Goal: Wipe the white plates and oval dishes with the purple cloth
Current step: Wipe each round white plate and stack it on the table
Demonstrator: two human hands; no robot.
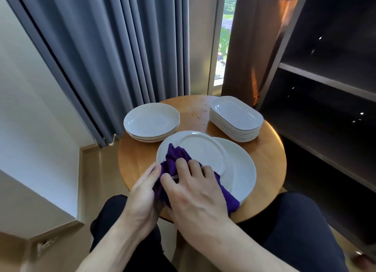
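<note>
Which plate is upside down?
The plate under the purple cloth, at the front: its round foot ring faces up. The other plates sit hollow side up.

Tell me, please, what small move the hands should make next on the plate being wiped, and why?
Probably sweep the purple cloth under the right hand toward the far rim of the upturned plate: the cloth covers only its near left part, the far side lies bare, and the left hand holds its near edge.
</note>
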